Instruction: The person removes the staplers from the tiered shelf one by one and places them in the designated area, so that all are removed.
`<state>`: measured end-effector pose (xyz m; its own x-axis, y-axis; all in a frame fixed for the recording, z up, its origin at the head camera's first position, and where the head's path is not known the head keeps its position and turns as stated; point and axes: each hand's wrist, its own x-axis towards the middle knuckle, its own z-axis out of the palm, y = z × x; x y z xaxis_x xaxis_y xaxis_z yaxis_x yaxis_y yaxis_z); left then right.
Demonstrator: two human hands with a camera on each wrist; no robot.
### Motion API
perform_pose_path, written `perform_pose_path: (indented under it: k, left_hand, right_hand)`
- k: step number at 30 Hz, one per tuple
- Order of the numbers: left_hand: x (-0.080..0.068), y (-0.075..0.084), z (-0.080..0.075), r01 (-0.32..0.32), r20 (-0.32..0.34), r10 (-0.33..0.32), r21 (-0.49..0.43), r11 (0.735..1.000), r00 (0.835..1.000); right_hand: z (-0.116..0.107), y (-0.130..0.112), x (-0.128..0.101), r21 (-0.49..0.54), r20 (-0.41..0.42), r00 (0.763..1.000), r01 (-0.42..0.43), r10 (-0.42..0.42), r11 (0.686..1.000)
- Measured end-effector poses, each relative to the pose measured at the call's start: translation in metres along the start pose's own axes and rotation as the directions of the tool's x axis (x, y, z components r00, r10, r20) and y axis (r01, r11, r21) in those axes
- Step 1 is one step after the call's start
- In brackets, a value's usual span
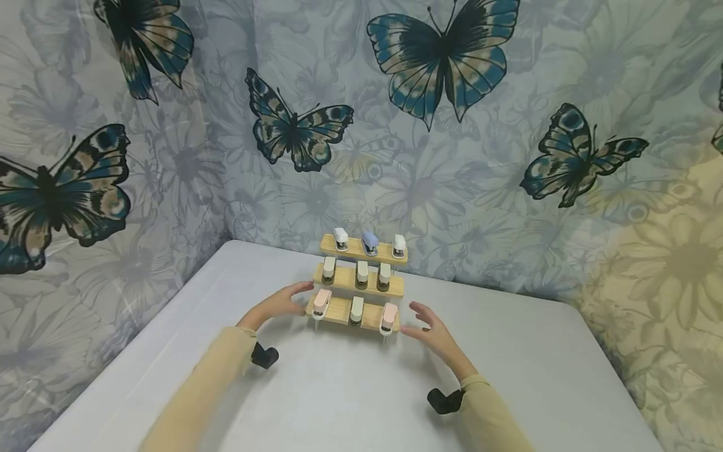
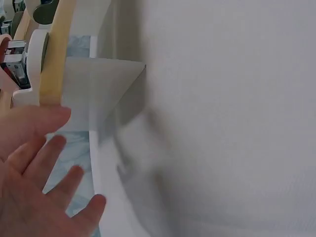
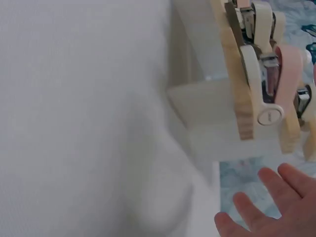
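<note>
At the table's (image 1: 339, 389) far edge stands a three-step wooden rack (image 1: 359, 282) of staplers, its clear legs barely visible; left hand (image 1: 280, 304) and right hand (image 1: 430, 331) flank it, fingers spread, empty, before butterfly-print cloth (image 1: 440, 56).

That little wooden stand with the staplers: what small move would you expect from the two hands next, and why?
Probably both hands close in on the ends of the lowest shelf. The left hand is open by the left end of the three-tier wooden rack, near the pink stapler; the right hand is open, just short of the right end.
</note>
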<state>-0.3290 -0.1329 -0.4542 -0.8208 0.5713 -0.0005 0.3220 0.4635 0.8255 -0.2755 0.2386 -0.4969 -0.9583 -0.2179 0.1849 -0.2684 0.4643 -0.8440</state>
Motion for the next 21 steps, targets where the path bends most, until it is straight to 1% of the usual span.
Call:
perform_pose_path:
  k: [1,2,4,7,8,10,12,15,16,17,19,21]
  left_hand:
    - [-0.001,-0.003,0.003,-0.018,0.014,0.019,-0.052,0.998,1.0]
    - [-0.002,-0.004,0.005,-0.019,0.03,0.022,-0.103,0.994,0.999]
    - [-0.004,-0.007,0.009,0.003,0.055,0.006,-0.17,0.985,0.998]
    - [-0.006,-0.011,0.014,0.041,0.071,-0.023,-0.262,0.964,0.997]
    - [-0.006,-0.013,0.015,0.041,0.063,-0.024,-0.277,0.96,0.998]
    - [-0.006,-0.015,0.018,0.019,0.034,-0.009,-0.317,0.948,0.999]
    - [-0.005,-0.018,0.02,-0.011,0.004,0.012,-0.336,0.942,1.0]
    - [-0.005,-0.023,0.024,-0.035,-0.032,0.025,-0.355,0.934,0.999]
    - [-0.004,-0.025,0.026,-0.029,-0.038,0.016,-0.368,0.929,0.999]
    - [-0.004,-0.027,0.028,-0.021,-0.045,0.004,-0.381,0.925,0.999]
    - [-0.004,-0.029,0.031,-0.007,-0.055,-0.017,-0.409,0.913,0.998]
    - [-0.005,-0.031,0.035,-0.013,-0.07,-0.02,-0.443,0.897,0.997]
  right_hand:
    - [0.005,0.001,0.0,0.015,-0.001,1.0,-0.007,0.007,1.0]
    - [0.009,0.005,0.001,0.027,-0.005,1.0,-0.013,0.014,1.0]
    - [0.016,0.007,0.002,0.052,-0.027,1.0,-0.012,0.013,0.999]
    - [0.022,0.004,0.003,0.077,-0.065,0.998,0.022,-0.017,0.997]
    - [0.024,0.002,0.002,0.086,-0.082,0.997,0.02,-0.013,0.996]
    - [0.026,-0.002,0.002,0.079,-0.101,0.995,0.027,-0.019,0.997]
    - [0.028,-0.01,0.002,0.071,-0.114,0.993,0.029,-0.02,0.997]
    - [0.03,-0.023,0.0,0.067,-0.124,0.991,0.049,-0.04,0.997]
    - [0.03,-0.03,-0.002,0.074,-0.131,0.99,0.056,-0.046,0.996]
    - [0.03,-0.032,-0.003,0.073,-0.13,0.989,0.079,-0.069,0.994]
    - [0.03,-0.035,-0.004,0.057,-0.128,0.988,0.098,-0.09,0.994]
    - [0.03,-0.038,-0.006,0.048,-0.132,0.987,0.099,-0.092,0.994]
